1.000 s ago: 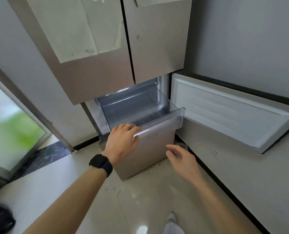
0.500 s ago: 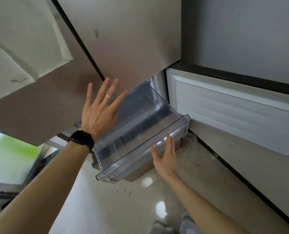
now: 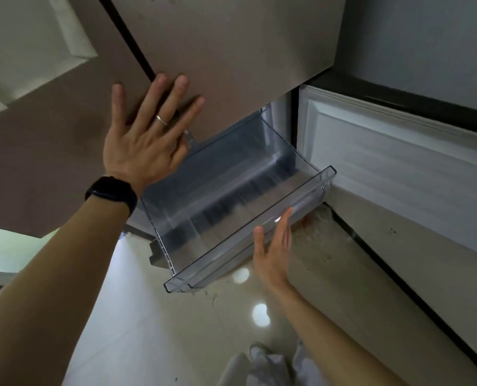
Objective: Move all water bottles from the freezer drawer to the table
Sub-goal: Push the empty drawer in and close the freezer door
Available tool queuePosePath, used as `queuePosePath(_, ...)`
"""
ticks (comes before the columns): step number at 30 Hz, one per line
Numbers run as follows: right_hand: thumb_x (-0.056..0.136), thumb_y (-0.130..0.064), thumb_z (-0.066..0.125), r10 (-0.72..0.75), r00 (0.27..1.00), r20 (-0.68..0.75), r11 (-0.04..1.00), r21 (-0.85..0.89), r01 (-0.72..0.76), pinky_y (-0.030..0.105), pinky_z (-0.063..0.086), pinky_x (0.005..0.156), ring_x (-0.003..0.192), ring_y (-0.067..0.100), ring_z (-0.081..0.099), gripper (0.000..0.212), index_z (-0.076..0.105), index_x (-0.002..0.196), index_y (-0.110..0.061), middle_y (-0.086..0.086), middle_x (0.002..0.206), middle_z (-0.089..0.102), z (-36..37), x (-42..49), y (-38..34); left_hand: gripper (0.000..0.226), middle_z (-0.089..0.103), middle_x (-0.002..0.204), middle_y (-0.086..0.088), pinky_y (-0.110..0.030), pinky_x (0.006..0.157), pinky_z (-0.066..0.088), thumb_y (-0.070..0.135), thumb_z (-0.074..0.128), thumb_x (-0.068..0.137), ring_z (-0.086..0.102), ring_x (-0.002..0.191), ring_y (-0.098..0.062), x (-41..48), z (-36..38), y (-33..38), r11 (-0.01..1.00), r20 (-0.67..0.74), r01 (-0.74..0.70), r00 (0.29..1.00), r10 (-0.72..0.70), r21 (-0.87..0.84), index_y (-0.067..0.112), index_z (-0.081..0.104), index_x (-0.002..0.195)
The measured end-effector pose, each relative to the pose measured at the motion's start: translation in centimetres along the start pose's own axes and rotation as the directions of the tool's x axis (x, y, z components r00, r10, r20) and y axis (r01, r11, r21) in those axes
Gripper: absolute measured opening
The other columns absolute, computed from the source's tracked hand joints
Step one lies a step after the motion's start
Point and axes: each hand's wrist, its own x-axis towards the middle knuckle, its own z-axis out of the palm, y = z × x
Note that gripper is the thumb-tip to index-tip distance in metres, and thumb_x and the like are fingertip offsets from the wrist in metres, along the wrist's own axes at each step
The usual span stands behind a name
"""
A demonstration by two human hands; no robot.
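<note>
Both hands are open on my feed: the left hand (image 3: 145,135) is spread flat with fingers wide in front of the upper door (image 3: 231,51), though I cannot tell if the palm touches it. The right hand (image 3: 273,246) has straight fingers held together, tips at the front lip of the drawer (image 3: 212,257). That clear drawer juts out of the freezer, tilted down towards me, between the two hands and just beside the swung-open freezer door (image 3: 399,168) on the right. I see only its ribbed bottom inside. A watch (image 3: 112,195) sits on the left wrist and a ring (image 3: 161,120) on one finger, with glossy floor (image 3: 162,316) below.
</note>
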Motion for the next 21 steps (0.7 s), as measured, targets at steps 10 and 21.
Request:
queuePosePath(10,0.094,-0.071,0.036,-0.023,1.000,0.017,1.000,-0.008,0.023,0.035,0.007,0.119,0.151,0.004,-0.011,0.088,-0.024,0.152,-0.041,-0.024,0.161,-0.021,4.1,-0.4,-0.5,0.065,0.028,0.164,-0.001,-0.060,0.119,0.006,0.042,0.043,0.098,0.028,0.151,-0.023,0.0,0.4,0.2,0.999,0.000,0.037,0.999,-0.037,-0.002,0.030,0.025,0.160)
queuePosePath(21,0.085,-0.082,0.043,-0.072,0.993,0.095,0.993,-0.081,0.080,0.032,-0.001,0.110,0.148,0.005,-0.016,0.106,-0.032,0.148,-0.040,-0.035,0.151,-0.033,7.3,6.5,-2.2,0.067,0.034,0.162,-0.001,-0.062,0.113,0.018,0.040,0.045,0.097,0.033,0.148,-0.023,-0.1,0.6,0.4,0.999,0.009,0.039,0.999,-0.039,-0.005,0.029,0.026,0.160)
